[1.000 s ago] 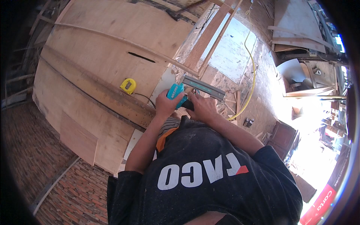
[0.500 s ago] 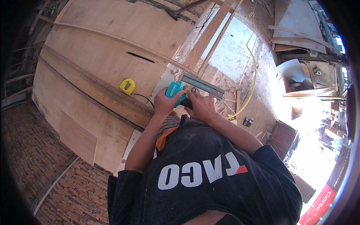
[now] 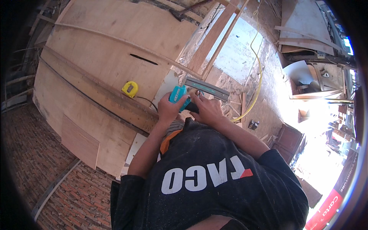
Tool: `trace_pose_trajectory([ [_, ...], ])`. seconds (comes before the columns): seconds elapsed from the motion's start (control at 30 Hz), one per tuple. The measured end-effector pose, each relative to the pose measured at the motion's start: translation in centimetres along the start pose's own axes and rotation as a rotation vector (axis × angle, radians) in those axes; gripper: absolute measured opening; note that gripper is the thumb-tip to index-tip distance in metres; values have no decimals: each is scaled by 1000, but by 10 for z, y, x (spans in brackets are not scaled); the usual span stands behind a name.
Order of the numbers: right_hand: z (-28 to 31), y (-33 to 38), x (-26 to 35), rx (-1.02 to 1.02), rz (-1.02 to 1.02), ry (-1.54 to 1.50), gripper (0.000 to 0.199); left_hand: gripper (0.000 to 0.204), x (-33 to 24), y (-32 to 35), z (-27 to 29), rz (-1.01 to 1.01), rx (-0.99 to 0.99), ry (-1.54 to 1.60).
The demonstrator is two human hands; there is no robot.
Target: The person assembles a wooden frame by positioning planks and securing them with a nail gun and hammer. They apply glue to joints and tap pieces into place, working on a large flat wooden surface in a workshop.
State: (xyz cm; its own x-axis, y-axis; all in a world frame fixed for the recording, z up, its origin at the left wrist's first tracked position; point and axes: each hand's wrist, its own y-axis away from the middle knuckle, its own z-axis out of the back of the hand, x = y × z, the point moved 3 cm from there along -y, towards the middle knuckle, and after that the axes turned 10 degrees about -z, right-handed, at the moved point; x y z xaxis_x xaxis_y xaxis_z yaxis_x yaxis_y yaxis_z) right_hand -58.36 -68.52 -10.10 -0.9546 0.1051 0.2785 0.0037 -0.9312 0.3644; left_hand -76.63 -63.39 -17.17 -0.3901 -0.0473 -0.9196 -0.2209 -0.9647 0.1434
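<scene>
In front of my torso I hold a teal and black nail gun with a long grey magazine pointing off to the right. My left hand is closed round its teal body. My right hand is closed at the black handle, its thumb and fingertips near a small metal part beside the magazine. What those fingertips pinch is too small to make out. A yellow tape measure lies on the plywood to the left of my hands.
A large plywood panel with a narrow dark slot spreads out on the left. A hammer-like tool rests at its far edge. Wooden strips stand beyond the nail gun. A yellow hose curves across the littered floor on the right.
The nail gun has tilted slightly in my hands, and the thin metal piece at its far end no longer shows. Both hands keep nearly the same place and grip.
</scene>
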Motion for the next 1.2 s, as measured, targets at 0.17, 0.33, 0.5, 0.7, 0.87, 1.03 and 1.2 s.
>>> trace_pose_trajectory([
  [0.17, 19, 12, -24, 81, 64, 12, 81, 54, -28, 19, -7, 112, 56, 52],
  [0.33, 74, 27, -74, 58, 53, -237, 81, 51, -60, 12, -7, 142, 166, 195],
  [0.5, 123, 27, -150, -41, -34, -342, 80, 31, -97, -39, -25, 11, -78, 197],
  [0.7, 172, 19, -279, -195, -195, -377, 78, 25, -146, -134, -112, -331, -238, 11],
  [0.87, 216, 28, -396, -268, -387, -414, 74, 26, -187, -202, -204, -352, -202, -46],
  [1.03, 256, 46, -498, -295, -653, -477, 71, 25, -220, -277, -293, -529, -213, -55],
  [1.2, 261, 26, -590, -436, -904, -615, 66, 26, -265, -369, -347, -629, -172, -218],
])
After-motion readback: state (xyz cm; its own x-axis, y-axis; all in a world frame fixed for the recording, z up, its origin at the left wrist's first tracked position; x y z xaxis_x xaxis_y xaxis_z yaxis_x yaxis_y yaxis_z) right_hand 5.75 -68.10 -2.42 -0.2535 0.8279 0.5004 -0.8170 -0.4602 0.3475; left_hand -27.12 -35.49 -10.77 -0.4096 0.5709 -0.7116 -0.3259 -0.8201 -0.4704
